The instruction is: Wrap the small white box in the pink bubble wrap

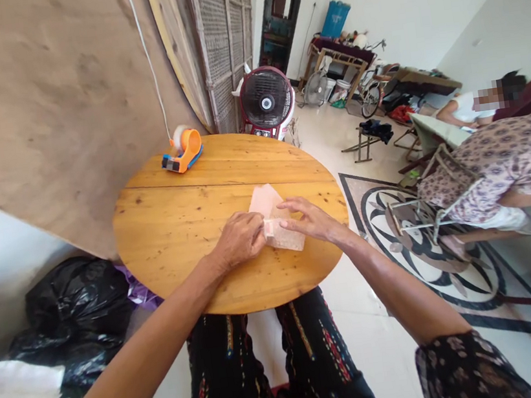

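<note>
On the round wooden table [163, 206] lies a pale pink, partly see-through folded piece [266, 200] that looks like a small packet or box; its exact kind is unclear. A small light label-like patch shows near its left edge. My left hand [241, 238] has its fingers curled and pinched at that edge. Over the right side of the piece, my right hand [310, 219] has thumb and fingers apart, the thumb tip at its surface. An orange tape dispenser [187, 152] with a roll of clear tape stands at the table's far left.
A dark red and black fan [266, 99] stands beyond the table. Black plastic bags [81, 301] lie on the left, by a wooden board [60, 89]. At right, a person in a patterned top [509, 154] sits on a chair at another table, with another person behind. A folding stool [365, 141] stands farther back.
</note>
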Demonstrator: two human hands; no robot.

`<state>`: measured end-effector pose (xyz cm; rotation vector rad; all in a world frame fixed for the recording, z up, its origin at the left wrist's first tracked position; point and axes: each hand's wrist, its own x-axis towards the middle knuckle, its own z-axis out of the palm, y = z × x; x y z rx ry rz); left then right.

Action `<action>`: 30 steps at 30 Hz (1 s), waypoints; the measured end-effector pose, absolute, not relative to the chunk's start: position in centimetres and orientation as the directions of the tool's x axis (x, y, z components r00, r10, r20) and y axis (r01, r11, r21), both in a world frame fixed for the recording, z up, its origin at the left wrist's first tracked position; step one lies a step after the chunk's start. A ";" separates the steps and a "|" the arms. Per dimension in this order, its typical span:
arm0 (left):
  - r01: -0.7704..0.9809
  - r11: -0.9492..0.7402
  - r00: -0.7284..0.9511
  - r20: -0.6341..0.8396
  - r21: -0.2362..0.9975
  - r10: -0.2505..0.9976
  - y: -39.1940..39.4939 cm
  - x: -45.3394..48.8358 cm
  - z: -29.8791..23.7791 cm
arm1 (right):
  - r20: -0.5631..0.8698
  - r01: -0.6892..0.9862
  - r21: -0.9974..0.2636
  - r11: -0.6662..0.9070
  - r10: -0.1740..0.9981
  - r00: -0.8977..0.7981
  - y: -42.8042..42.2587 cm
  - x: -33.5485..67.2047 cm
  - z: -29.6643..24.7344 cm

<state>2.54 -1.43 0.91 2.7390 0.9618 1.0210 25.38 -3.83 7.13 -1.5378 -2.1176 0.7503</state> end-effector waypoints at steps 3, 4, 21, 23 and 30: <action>0.531 -0.806 0.593 0.566 0.261 0.573 -1.4 2.5 0.8 | 0.011 0.749 -0.615 0.245 0.953 -0.302 -3.7 25.5 7.2; 0.529 -0.808 0.595 0.565 0.260 0.572 -1.4 2.5 0.7 | -0.008 0.749 -0.615 0.248 0.947 -0.321 -3.5 25.6 7.2; 0.523 -0.816 0.587 0.590 0.247 0.554 -1.2 2.4 0.5 | -0.035 0.645 -0.760 0.081 0.985 -0.166 -4.1 26.7 2.7; 0.519 -0.817 0.585 0.594 0.250 0.553 -1.2 2.4 0.4 | -0.002 0.663 -0.745 0.072 0.994 -0.110 -4.1 26.2 2.2; 0.530 -0.807 0.601 0.556 0.260 0.574 -1.2 2.4 0.6 | 0.059 0.693 -0.719 0.054 0.998 -0.016 -4.6 25.8 2.0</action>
